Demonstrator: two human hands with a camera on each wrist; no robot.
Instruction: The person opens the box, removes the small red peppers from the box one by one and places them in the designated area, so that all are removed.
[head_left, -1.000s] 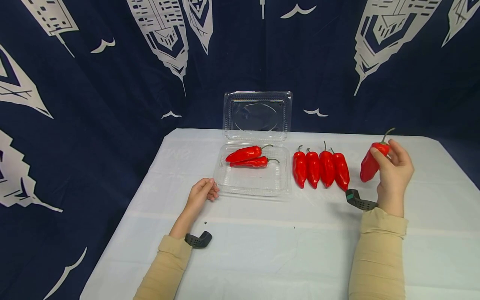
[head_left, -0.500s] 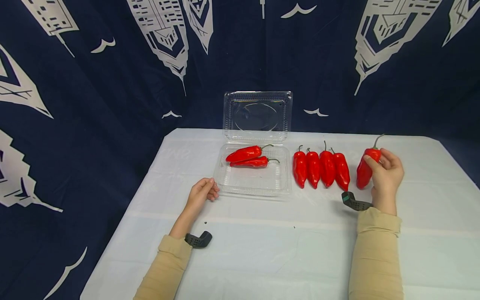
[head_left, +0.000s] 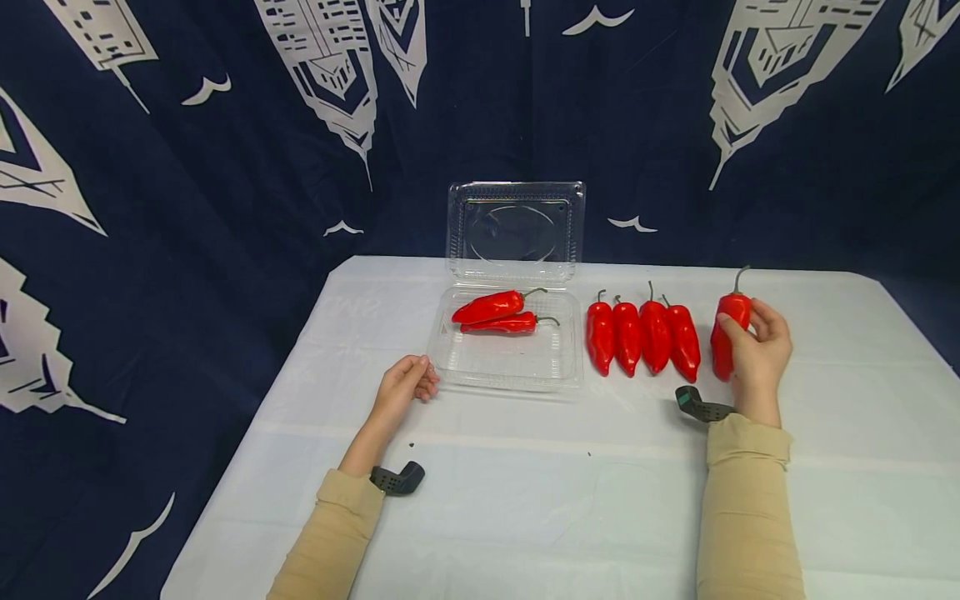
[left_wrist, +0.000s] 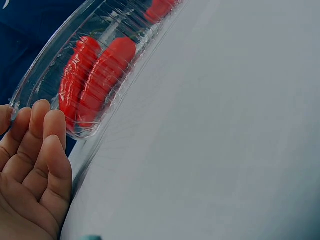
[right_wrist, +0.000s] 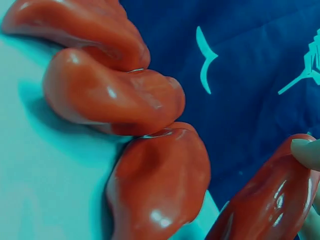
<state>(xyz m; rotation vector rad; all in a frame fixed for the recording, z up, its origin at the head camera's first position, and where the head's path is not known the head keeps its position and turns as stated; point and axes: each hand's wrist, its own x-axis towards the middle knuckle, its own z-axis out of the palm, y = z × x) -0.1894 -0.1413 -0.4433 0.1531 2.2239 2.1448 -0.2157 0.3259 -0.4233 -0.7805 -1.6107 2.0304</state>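
Seeing dark cloth (head_left: 480, 133) w/ pale prints spanning far & left sides, & white table (head_left: 570, 517) spreading out in front. Finding box (head_left: 517, 362) sitting open on table's far half, left of R hand (head_left: 761, 354), w/ clear lid (head_left: 517, 233) standing up along its far edge. Finding row (head_left: 655, 337) of 4 red ones lying just right of box, side by side, stems far, tips near. Finding pair (head_left: 491, 310) lying inside box, toward its far part, stems right.

Pinching pepper (head_left: 722, 348) in R hand just right of row, thumb on left & fingers opposite, spread only to pepper's width. Apparently pinching box's near-left rim w/ L hand (head_left: 402, 387), thumb & index, other fingers loosely bent. Pointing pepper's stem (head_left: 738, 282) far, like row's; not telling whether tip's touching table.

Judging step as prob. lining up a 5th at row's right end. Prob. needing next: settling pepper parallel to row, tip about level, then relaxing fingers w/o nudging neighbor.

Having lots of bare table near & right. Seeing stem overlapping table's far edge in head view. Leaving narrow gap betw. pepper & row, hardly any betw. row & box.
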